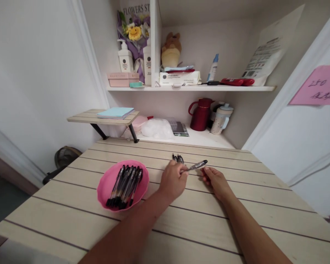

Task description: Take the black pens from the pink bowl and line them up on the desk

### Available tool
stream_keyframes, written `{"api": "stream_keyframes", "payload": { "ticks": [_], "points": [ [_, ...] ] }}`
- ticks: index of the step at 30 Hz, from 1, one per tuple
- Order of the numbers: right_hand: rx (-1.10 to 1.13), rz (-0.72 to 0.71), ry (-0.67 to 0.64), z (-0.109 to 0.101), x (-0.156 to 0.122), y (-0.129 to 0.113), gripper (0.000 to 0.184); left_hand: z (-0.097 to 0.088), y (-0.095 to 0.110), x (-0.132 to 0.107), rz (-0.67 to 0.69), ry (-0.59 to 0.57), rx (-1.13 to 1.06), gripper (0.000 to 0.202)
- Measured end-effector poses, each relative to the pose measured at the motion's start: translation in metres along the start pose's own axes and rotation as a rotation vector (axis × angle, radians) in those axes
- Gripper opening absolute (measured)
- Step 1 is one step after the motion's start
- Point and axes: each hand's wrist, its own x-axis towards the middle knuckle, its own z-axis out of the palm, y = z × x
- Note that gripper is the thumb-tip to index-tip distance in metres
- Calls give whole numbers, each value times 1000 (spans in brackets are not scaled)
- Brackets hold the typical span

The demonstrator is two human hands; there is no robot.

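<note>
My left hand [172,179] is closed round a small bunch of black pens [178,158] whose tips stick up past the knuckles, and it pinches one further pen [198,165] that slants out to the right. My right hand [216,180] rests on the wooden table [236,216] just right of that pen, fingers curled near the pen's tip; I cannot see anything in it. To the left of my left hand a pink bowl [107,183] holds several black pens [125,186] lying side by side.
Behind the table a low shelf carries a red jug [201,114], a white cup [221,118] and a plastic bag [157,129]. A small raised stand [103,118] holds a blue notebook [115,112]. A pink note [319,85] hangs on the right wall.
</note>
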Motion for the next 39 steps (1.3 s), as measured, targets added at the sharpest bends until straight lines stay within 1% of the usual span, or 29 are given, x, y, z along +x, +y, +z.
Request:
{"api": "stream_keyframes", "payload": {
  "ticks": [2,3,6,8,10,12,14,16,18,20,22,23,25,27,30,33,36,37,39],
  "points": [
    [-58,-13,10,1,0,2,33,-35,8,4,41,12,216,16],
    [-87,-18,12,1,-1,2,32,-54,9,4,34,20,323,16],
    [-158,-28,15,0,-1,4,32,-104,0,-4,-96,15,576,19],
    [-191,-30,23,-2,1,6,32,-127,-14,-17,-226,-12,712,20],
    [-219,-25,26,-5,4,9,33,-141,-29,-33,-368,-67,807,21],
    [-254,-18,26,-7,7,13,33,-146,-43,-47,-465,-128,865,23],
    [-292,-12,24,-7,8,16,33,-148,-54,-57,-509,-162,904,23],
    [-333,-14,32,-6,8,17,32,-147,-59,-63,-523,-157,927,23],
    [-383,-34,38,-4,7,17,32,-145,-59,-64,-522,-124,945,24],
    [-453,-79,39,-2,6,18,32,-141,-53,-61,-487,-80,935,25],
    [-554,-139,30,0,5,18,30,-132,-42,-58,-413,-62,860,26],
    [-617,-169,27,1,5,17,30,-124,-36,-56,-353,-74,792,26],
    [-753,-222,27,5,5,16,28,-104,-24,-54,-214,-146,627,25],
    [-889,-254,40,10,6,12,26,-80,-14,-54,-100,-252,495,25],
    [-1043,-274,37,21,11,3,24,-41,-3,-54,15,-384,440,25],
    [-1132,-267,18,32,19,-7,23,-10,2,-51,132,-472,445,24],
    [-1203,-260,11,45,22,-14,24,8,0,-48,151,-542,444,23],
    [-1228,-253,-3,49,22,-16,24,11,-2,-47,135,-548,437,23],
    [-1284,-220,-47,61,18,-18,26,16,-10,-47,93,-523,406,23]
  ]
}}
